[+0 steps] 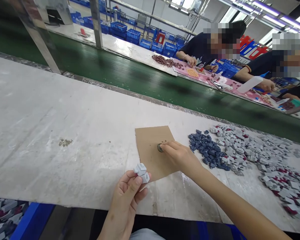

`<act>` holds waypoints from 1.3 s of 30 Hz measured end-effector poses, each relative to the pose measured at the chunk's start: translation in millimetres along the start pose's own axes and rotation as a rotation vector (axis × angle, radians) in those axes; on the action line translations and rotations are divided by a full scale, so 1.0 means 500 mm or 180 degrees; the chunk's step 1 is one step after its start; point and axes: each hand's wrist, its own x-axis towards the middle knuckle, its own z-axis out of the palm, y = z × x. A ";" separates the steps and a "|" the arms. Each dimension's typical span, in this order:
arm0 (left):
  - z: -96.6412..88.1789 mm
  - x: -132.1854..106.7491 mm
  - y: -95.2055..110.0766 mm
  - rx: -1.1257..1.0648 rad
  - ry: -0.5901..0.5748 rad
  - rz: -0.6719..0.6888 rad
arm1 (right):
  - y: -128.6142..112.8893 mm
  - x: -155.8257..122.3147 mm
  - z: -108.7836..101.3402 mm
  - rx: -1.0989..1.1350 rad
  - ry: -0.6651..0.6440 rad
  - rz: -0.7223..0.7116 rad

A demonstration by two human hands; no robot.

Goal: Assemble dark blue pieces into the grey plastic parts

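Observation:
My left hand (126,196) is closed around a small cluster of grey plastic parts (141,170), held up near the table's front edge. My right hand (178,155) reaches onto a brown cardboard sheet (150,150), its fingertips pinched on a small dark round piece (160,147). A few tiny dark bits lie on the cardboard just above that piece. To the right of the cardboard sits a heap of dark blue parts (207,150), and beyond it a wide spread of grey parts (255,153).
The white worktable (52,133) borders a green conveyor belt (130,75). Across it two people work at a pink mat (205,77) with reddish parts. Blue crates (133,33) stand behind. A blue bin (5,213) of parts sits at lower left.

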 end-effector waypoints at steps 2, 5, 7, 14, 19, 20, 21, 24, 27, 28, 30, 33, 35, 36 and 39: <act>0.001 0.003 0.001 0.0024 -0.0061 -0.0001 | -0.003 0.003 -0.001 0.0172 0.0017 0.0083; 0.003 0.005 0.003 0.0066 -0.0125 0.0027 | -0.005 0.008 -0.012 0.0501 0.0155 0.0345; 0.005 0.005 0.003 0.0096 -0.0144 0.0090 | -0.010 0.009 -0.028 0.0686 0.0313 0.0573; 0.025 0.005 -0.010 -0.0041 -0.0182 0.0382 | -0.086 -0.004 -0.095 0.2627 0.0402 0.1610; 0.036 -0.001 -0.020 0.0115 -0.0122 0.0589 | -0.136 -0.015 -0.120 0.2638 0.0383 0.1322; 0.036 -0.002 -0.022 0.0161 -0.0083 0.0629 | -0.140 -0.016 -0.121 0.2569 0.0401 0.1191; 0.036 -0.002 -0.024 0.0201 -0.0052 0.0670 | -0.144 -0.016 -0.122 0.2505 0.0423 0.1062; 0.035 -0.005 -0.026 0.0292 -0.0043 0.0834 | -0.147 -0.018 -0.120 0.2342 0.0480 0.0780; 0.038 -0.010 -0.025 0.0353 -0.0126 0.1059 | -0.148 -0.024 -0.118 0.2197 0.0477 0.0624; 0.039 -0.013 -0.024 0.0385 -0.0146 0.1130 | -0.149 -0.026 -0.118 0.2142 0.0494 0.0553; 0.041 -0.018 -0.023 0.0502 -0.0133 0.1278 | -0.152 -0.033 -0.118 0.2013 0.0524 0.0387; 0.040 -0.023 -0.025 0.0797 -0.0021 0.1545 | -0.159 -0.041 -0.118 0.1871 0.0526 0.0152; 0.036 -0.023 -0.032 0.0878 0.0040 0.1703 | -0.164 -0.045 -0.115 0.1871 0.0514 0.0109; 0.034 -0.022 -0.035 0.0871 0.0068 0.1747 | -0.166 -0.047 -0.111 0.1888 0.0541 0.0145; 0.030 -0.015 -0.047 0.0793 0.0126 0.1725 | -0.166 -0.052 -0.095 0.2004 0.0667 0.0353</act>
